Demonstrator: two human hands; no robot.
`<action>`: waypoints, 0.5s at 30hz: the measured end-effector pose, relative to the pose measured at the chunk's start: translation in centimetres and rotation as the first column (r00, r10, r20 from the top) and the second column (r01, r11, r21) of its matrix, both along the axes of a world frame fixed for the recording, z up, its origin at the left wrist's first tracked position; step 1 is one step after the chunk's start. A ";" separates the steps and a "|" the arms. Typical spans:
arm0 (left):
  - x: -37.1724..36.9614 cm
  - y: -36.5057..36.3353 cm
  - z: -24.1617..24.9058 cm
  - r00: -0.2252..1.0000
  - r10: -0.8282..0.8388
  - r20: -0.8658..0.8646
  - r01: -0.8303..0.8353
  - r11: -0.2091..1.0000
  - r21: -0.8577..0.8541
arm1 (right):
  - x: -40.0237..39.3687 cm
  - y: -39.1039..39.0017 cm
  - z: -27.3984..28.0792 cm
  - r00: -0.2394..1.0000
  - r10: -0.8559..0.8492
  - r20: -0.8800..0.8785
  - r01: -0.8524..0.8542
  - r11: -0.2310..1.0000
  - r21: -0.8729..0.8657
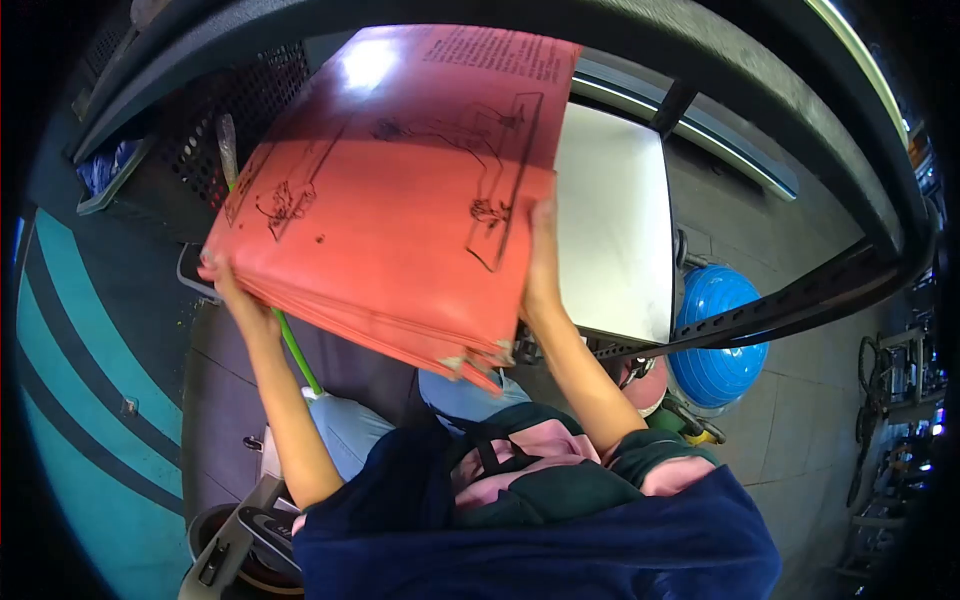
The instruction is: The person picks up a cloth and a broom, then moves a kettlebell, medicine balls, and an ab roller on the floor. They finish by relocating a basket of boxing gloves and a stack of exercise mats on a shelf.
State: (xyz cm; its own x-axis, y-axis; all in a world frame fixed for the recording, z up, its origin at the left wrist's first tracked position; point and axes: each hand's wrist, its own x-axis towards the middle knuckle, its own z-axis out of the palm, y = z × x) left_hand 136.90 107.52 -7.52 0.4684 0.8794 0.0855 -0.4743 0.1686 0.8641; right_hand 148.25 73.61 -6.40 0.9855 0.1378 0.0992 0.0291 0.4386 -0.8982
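A stack of red folded sheets, like a folded exercise mat [390, 190], is held up in front of me, with black line drawings of exercise figures and printed text on top. Its layered near edge is worn at the right corner. My left hand [228, 282] grips the near left corner, the fingers partly hidden beneath. Along the right edge, my right hand [541, 262] is closed on the mat, its fingers mostly out of sight. Just right of that hand lies a white flat top [620, 230], partly covered by the mat.
A black frame bar [640, 30] arches over the mat and down the right side. Black perforated crates [215, 140] stand at the left. A blue half-ball trainer [715, 335] sits on the floor at right, and a green stick [298, 355] slants beneath the mat.
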 end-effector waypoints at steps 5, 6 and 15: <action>1.5 -0.6 -0.1 0.999 0.043 -0.033 -0.041 0.998 0.049 | -0.8 -0.4 0.9 0.993 0.049 0.112 -0.051 0.999 0.008; 1.2 0.0 -0.3 0.999 0.016 -0.034 -0.014 0.998 0.055 | -0.5 -0.9 0.4 0.996 0.012 0.083 -0.015 0.999 0.031; 2.1 -7.4 0.8 0.981 0.155 0.117 -0.150 0.988 -0.049 | 0.9 -0.9 -3.1 0.987 0.151 -0.058 -0.143 0.981 0.131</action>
